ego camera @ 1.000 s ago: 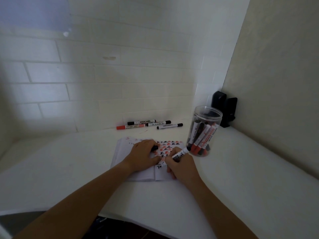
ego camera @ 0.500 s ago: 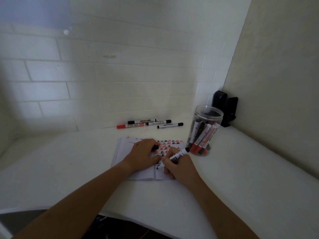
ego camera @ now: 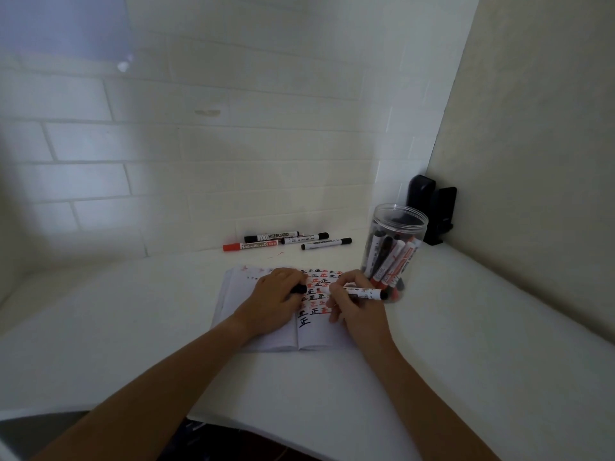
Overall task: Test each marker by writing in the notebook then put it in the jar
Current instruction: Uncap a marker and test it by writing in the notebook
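**Marker test under way on an open notebook, jar waiting just beside**

Seen from above and behind two forearms. White surface [ego camera: 466, 327] set in a tiled corner, broad enough to keep everything within reach. Open notebook [ego camera: 266, 341] lying flat in the middle, rows of red and black test characters filling its right page. Clear jar [ego camera: 399, 224] upright at the notebook's far right corner, lid off, already packed with leaning markers, close so a tested one drops straight in. Four untested markers [ego camera: 286, 241] lined up along the back wall, well apart from the jar, probably to keep the piles separate. Left hand [ego camera: 276, 297] resting on the page, pinning it flat, fingers curled round a black cap [ego camera: 299, 289], kept ready for recapping. Right hand [ego camera: 352, 304] with fingers clamped on a white-barrelled marker [ego camera: 366, 292], tilted low, tip end toward the written rows, tail pointing at the jar. Tip hidden by the fingers; contact with paper impossible to tell.
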Motion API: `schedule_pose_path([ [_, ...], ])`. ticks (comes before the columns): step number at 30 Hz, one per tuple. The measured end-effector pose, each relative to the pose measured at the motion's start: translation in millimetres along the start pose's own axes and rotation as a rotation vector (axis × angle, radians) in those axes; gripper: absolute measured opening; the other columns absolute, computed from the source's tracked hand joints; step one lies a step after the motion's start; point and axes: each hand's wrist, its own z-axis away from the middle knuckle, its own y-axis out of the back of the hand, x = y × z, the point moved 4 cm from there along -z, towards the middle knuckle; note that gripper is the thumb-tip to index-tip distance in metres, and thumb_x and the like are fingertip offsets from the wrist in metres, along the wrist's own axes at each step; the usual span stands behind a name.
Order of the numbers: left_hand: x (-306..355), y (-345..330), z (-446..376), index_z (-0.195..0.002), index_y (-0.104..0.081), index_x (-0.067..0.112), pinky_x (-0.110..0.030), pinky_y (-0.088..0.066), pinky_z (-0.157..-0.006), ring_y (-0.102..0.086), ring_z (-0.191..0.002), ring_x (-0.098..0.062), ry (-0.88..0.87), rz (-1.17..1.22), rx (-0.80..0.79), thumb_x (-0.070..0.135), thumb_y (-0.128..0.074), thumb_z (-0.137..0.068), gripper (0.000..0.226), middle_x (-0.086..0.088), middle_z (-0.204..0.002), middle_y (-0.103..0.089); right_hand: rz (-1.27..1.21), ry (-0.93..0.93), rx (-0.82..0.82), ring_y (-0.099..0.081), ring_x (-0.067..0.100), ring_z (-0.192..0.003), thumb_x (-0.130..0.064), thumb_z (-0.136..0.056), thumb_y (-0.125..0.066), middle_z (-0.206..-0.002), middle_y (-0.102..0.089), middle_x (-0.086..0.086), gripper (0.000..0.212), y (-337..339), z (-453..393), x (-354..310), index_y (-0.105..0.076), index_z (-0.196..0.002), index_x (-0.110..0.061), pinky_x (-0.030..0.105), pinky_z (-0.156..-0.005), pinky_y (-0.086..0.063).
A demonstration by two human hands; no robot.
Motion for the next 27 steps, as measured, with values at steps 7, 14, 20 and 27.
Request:
schedule_pose_path([
  [7, 11, 4, 4, -0.12, -0.061, 0.02, -0.041, -0.04, -0.103, -0.045, -0.12, -0.014, -0.102, 0.047, 0.022, 0.039, -0.045, -0.09, 0.039, 0.004, -0.127, -0.057, -0.069, -0.006, -0.081, -0.063, 0.022, -0.054, -0.009, -0.098, -0.066, -0.075, -0.072, 0.015, 0.005, -3, 0, 2, -0.064, -0.094, -0.007, 0.02, -0.046, -0.044],
  [14, 24, 8, 6, -0.113, -0.059, 0.023, -0.031, -0.041, -0.088, -0.046, -0.101, -0.014, -0.21, 0.076, 0.004, 0.04, -0.04, -0.102, 0.028, 0.008, -0.104, -0.055, -0.163, -0.117, -0.151, -0.067, 0.028, -0.062, -0.026, -0.101, -0.063, -0.089, -0.076, 0.012, 0.015, -8, 2, 3, -0.072, -0.102, -0.015, 0.027, -0.047, -0.043],
  [20, 24, 12, 9, -0.104, -0.055, 0.026, -0.03, -0.038, -0.076, -0.044, -0.087, -0.009, -0.14, 0.135, 0.031, 0.035, -0.039, -0.1, 0.019, 0.013, -0.089, -0.051, -0.215, -0.188, -0.037, -0.048, 0.017, -0.048, -0.017, -0.103, -0.057, -0.065, -0.057, 0.011, 0.014, 2, -1, 8, -0.063, -0.101, -0.005, 0.024, -0.041, -0.036],
  [27, 25, 19, 13, -0.115, -0.061, 0.034, -0.018, -0.039, -0.075, -0.052, -0.086, -0.004, -0.108, 0.158, 0.063, 0.057, -0.048, -0.095, 0.033, 0.013, -0.092, -0.06, -0.139, -0.122, -0.061, -0.061, 0.022, -0.05, -0.018, -0.096, -0.071, -0.072, -0.074, 0.013, 0.011, 4, 0, 8, -0.067, -0.09, -0.009, 0.025, -0.045, -0.044],
])
